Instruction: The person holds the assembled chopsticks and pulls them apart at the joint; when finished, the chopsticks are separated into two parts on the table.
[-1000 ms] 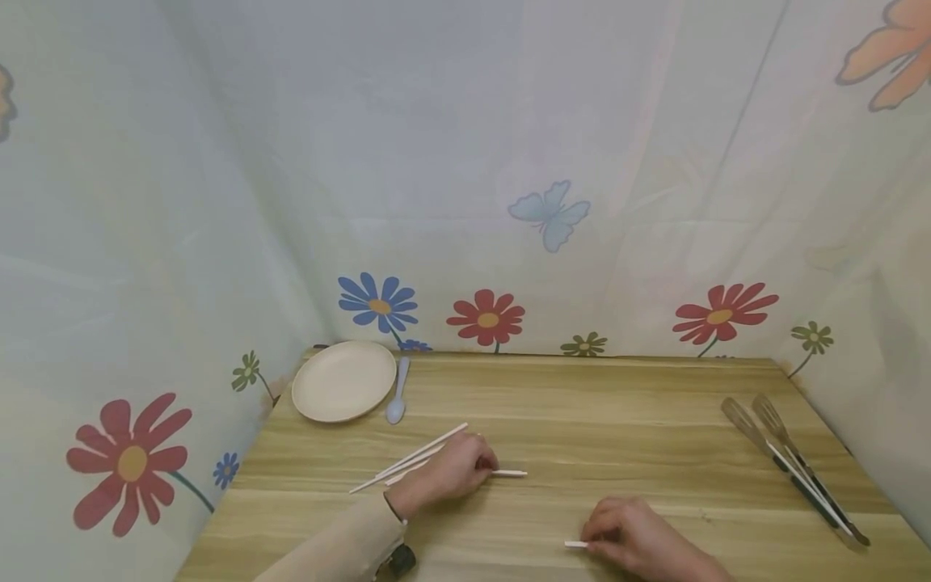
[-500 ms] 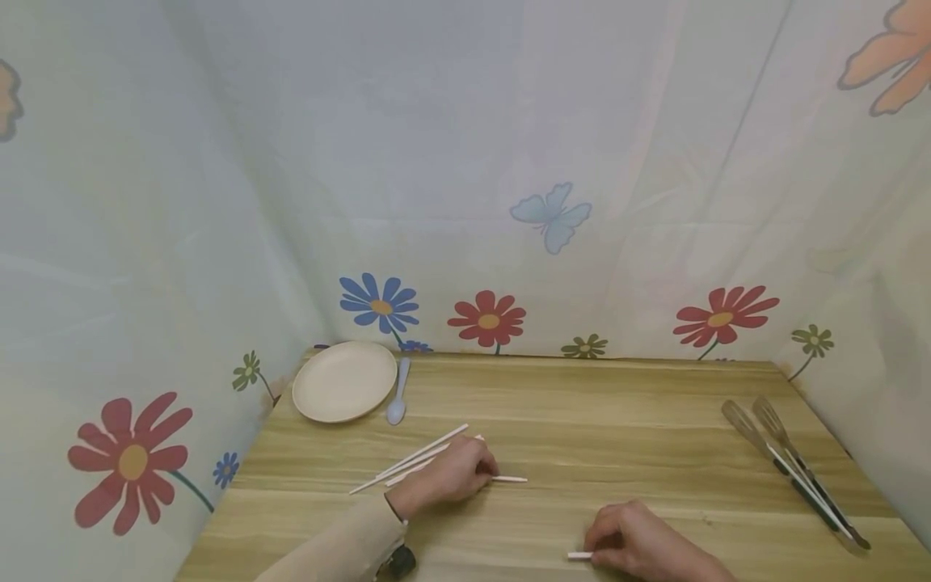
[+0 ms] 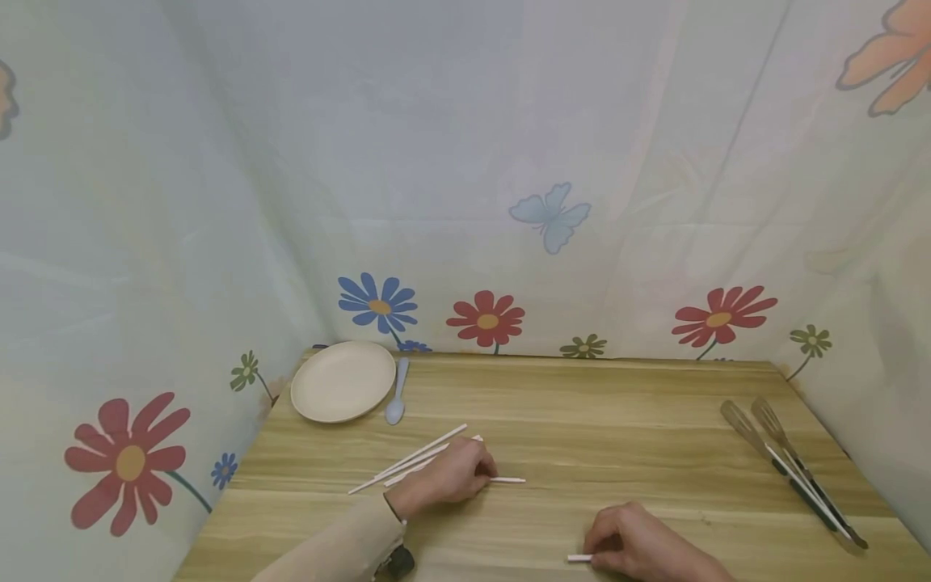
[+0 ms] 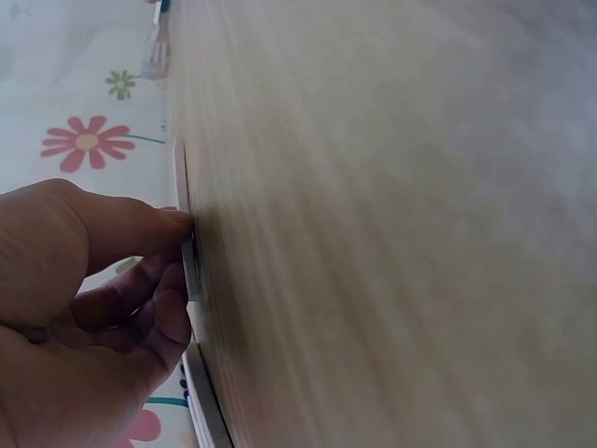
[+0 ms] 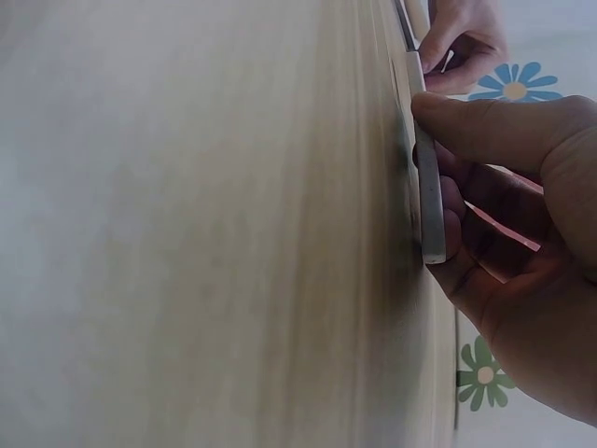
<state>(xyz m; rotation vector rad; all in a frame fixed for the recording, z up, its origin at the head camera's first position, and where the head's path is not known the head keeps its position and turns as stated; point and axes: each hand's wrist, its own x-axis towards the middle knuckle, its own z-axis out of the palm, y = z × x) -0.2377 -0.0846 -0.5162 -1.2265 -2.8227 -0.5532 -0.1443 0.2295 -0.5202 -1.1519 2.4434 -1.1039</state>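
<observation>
My left hand (image 3: 454, 471) pinches a short white stick (image 3: 507, 480) between thumb and fingers, low over the wooden table (image 3: 611, 428). In the left wrist view, the stick (image 4: 191, 266) lies along the tabletop under the fingertips. Nearer the front edge, my right hand (image 3: 640, 540) grips another short white stick (image 3: 579, 558), whose tip points left. The right wrist view shows this square-sided stick (image 5: 429, 196) close over the wood, with the thumb on one side and curled fingers on the other. Several longer white sticks (image 3: 418, 453) lie partly behind my left hand.
A beige plate (image 3: 343, 381) sits at the back left, with a pale blue-grey spoon (image 3: 396, 402) beside it. Long tongs (image 3: 803, 477) with dark grips lie at the right edge. A flowered curtain (image 3: 436, 162) surrounds the table.
Both hands have shifted slightly, and the two pinched sticks now sit a little nearer the front of the table than one second ago. Both grips are kept.
</observation>
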